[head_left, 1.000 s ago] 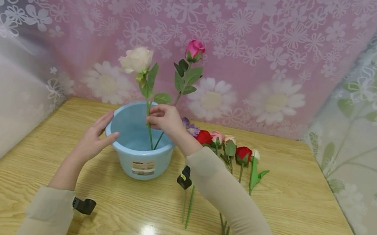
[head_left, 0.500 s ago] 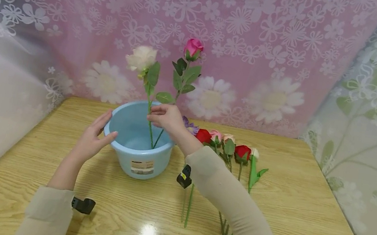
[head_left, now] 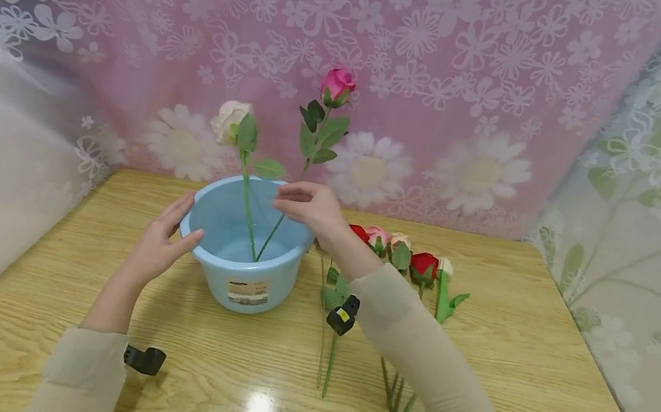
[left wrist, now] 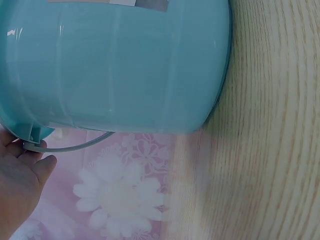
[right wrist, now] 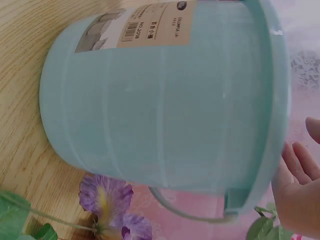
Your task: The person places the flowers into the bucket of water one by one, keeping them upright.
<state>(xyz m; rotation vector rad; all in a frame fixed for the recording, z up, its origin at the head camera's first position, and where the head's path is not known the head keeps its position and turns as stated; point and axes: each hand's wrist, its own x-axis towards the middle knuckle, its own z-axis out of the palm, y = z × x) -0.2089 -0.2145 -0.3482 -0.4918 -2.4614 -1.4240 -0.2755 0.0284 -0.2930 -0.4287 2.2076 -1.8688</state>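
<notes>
A light blue bucket [head_left: 241, 286] with a label stands on the table. My left hand [head_left: 159, 250] rests against its left rim, fingers fairly straight and thumb apart; in the left wrist view the hand [left wrist: 20, 182] is by the handle's hinge. Two long-stemmed artificial flowers stand in the bucket: a white rose [head_left: 230, 122] leaning left and a pink rose [head_left: 339, 87] leaning right. Over the bucket's right rim, my right hand [head_left: 312, 206] has loosely extended fingers and holds nothing; the white rose's stem is left of its fingertips. The right wrist view shows that hand [right wrist: 300, 190] beside the rim.
Right of the bucket lie several artificial flowers: red roses [head_left: 424, 267], a light pink rose [head_left: 376, 237], a peach one [head_left: 400, 241] and a white tulip [head_left: 445, 267]. A purple flower [right wrist: 107, 200] lies close to the bucket. Patterned curtains [head_left: 457, 74] enclose the table [head_left: 507, 367].
My right hand has let go of the white rose's stem and moved right. The white rose has tipped left and lower. The left hand stays at the rim.
</notes>
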